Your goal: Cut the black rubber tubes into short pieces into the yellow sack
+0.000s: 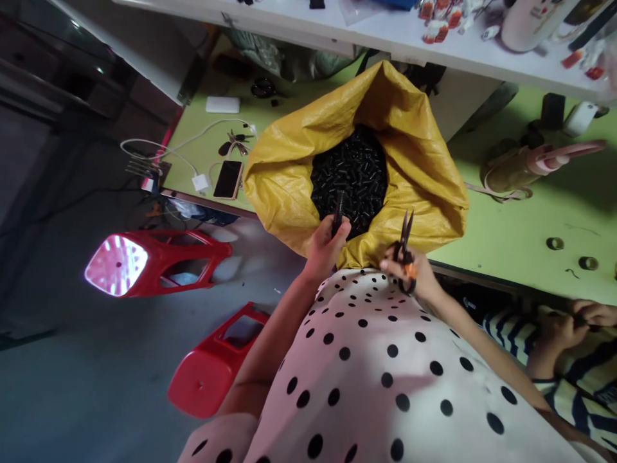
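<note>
A yellow sack [284,167] stands with its mouth spread wide, and inside lies a heap of small black tubular pieces [357,167]. At the sack's near edge, my left hand [326,249] is closed on a black ribbed cylindrical piece [339,209], its end over the heap. My right hand [418,273] grips a pair of scissors [406,241] at the sack's near right edge. The blades point away from me and are slightly apart, and orange shows near the handle. The fingers of that hand are a little blurred.
A phone [228,179], keys [234,144] and a white charger [201,183] lie on the green table [520,238] to the left. A bottle [515,167] stands right. A white shelf [308,19] crosses above. Red stools [202,382] are on the floor; a co-worker's hands [573,325] show at right.
</note>
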Demonstrator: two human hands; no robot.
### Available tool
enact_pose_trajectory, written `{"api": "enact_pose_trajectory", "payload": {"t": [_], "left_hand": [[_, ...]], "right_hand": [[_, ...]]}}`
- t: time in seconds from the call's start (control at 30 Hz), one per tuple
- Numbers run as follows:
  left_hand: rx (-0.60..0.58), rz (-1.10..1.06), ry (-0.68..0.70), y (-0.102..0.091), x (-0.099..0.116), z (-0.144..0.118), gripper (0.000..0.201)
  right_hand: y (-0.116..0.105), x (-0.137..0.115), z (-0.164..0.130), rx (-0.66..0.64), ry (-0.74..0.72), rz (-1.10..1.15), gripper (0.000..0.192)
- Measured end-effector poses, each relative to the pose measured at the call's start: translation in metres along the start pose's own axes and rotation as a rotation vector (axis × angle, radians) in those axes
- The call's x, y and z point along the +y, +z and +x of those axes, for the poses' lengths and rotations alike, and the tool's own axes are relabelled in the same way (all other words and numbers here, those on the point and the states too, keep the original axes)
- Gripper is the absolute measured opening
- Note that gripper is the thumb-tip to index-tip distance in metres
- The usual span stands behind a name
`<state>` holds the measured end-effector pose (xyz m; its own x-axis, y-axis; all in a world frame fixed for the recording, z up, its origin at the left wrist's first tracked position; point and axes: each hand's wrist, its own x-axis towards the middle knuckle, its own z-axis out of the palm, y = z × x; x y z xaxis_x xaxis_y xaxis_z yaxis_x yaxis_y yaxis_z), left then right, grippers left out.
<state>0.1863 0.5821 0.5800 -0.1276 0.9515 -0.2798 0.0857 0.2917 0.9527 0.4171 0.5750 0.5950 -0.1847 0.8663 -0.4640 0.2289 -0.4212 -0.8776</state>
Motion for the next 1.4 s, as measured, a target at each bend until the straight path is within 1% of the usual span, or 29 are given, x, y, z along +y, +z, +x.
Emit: {"api": "enact_pose_trajectory", "payload": {"t": [0.03, 0.13, 0.2, 0.23, 0.27, 0.3, 0.4, 0.43, 0.5, 0.57, 0.6, 0.7, 0.77, 0.8, 0.87, 0.93, 0.97, 1.07, 1.13, 1.23, 1.3, 1.4], "left_hand": [[0.006, -0.061, -0.033, 0.001, 0.003, -0.001, 0.039], [0.03, -0.251, -0.099, 0.003, 0.013, -0.005, 0.046], [0.044, -0.329, -0.127, 0.004, 0.017, -0.007, 0.047], [0.043, -0.345, -0.144, 0.004, 0.019, -0.007, 0.047], [0.033, -0.343, -0.162, 0.003, 0.02, -0.008, 0.046], [0.02, -0.331, -0.174, 0.003, 0.02, -0.008, 0.045], [-0.01, -0.342, -0.173, 0.003, 0.019, -0.008, 0.045], [-0.008, -0.366, -0.16, 0.004, 0.019, -0.008, 0.047], [0.018, -0.401, -0.116, 0.006, 0.017, -0.006, 0.053], [0.046, -0.403, -0.059, 0.01, 0.018, -0.003, 0.058], [0.058, -0.412, -0.034, 0.012, 0.018, -0.001, 0.061], [0.079, -0.504, -0.003, 0.018, 0.019, 0.003, 0.066], [0.102, -0.557, 0.01, 0.02, 0.018, 0.005, 0.066], [0.122, -0.57, 0.021, 0.021, 0.016, 0.005, 0.065], [0.175, -0.591, 0.045, 0.02, 0.013, 0.007, 0.064], [0.22, -0.606, 0.043, 0.018, 0.01, 0.009, 0.065], [0.236, -0.609, 0.033, 0.018, 0.01, 0.01, 0.066], [0.287, -0.6, 0.007, 0.017, 0.012, 0.012, 0.066], [0.318, -0.58, 0.003, 0.017, 0.013, 0.012, 0.066], [0.33, -0.56, -0.003, 0.018, 0.014, 0.013, 0.064], [0.335, -0.559, -0.001, 0.019, 0.014, 0.014, 0.063], [0.337, -0.552, -0.002, 0.019, 0.014, 0.015, 0.062]], "right_hand": [[0.0, 0.011, -0.01, -0.085, 0.04, -0.012, 0.062], [-0.004, 0.038, -0.033, -0.257, 0.041, 0.005, 0.058], [-0.007, 0.049, -0.042, -0.327, 0.055, 0.035, 0.055], [-0.009, 0.053, -0.045, -0.325, 0.065, 0.047, 0.054], [-0.009, 0.055, -0.047, -0.281, 0.07, 0.054, 0.054], [-0.01, 0.055, -0.048, -0.191, 0.068, 0.051, 0.055], [-0.009, 0.046, -0.042, 0.16, 0.031, -0.053, 0.058], [-0.008, 0.038, -0.035, 0.243, 0.004, -0.123, 0.058], [-0.003, 0.019, -0.017, 0.307, -0.082, -0.304, 0.058], [0.008, -0.002, 0.006, 0.263, -0.218, -0.468, 0.054], [0.014, -0.011, 0.017, 0.246, -0.266, -0.555, 0.047], [0.037, -0.031, 0.038, 0.214, -0.354, -0.792, 0.028], [0.047, -0.036, 0.042, 0.154, -0.383, -0.865, 0.022], [0.049, -0.036, 0.042, 0.11, -0.393, -0.856, 0.022], [0.048, -0.033, 0.039, 0.027, -0.441, -0.764, 0.027], [0.041, -0.028, 0.036, 0.009, -0.561, -0.648, 0.032], [0.037, -0.026, 0.034, 0.037, -0.649, -0.604, 0.031], [0.027, -0.026, 0.03, 0.192, -0.92, -0.543, 0.028], [0.022, -0.031, 0.027, 0.259, -1.095, -0.518, 0.033], [0.019, -0.043, 0.025, 0.293, -1.314, -0.49, 0.045], [0.019, -0.05, 0.024, 0.297, -1.36, -0.478, 0.046], [0.019, -0.057, 0.023, 0.287, -1.289, -0.465, 0.037]]}}
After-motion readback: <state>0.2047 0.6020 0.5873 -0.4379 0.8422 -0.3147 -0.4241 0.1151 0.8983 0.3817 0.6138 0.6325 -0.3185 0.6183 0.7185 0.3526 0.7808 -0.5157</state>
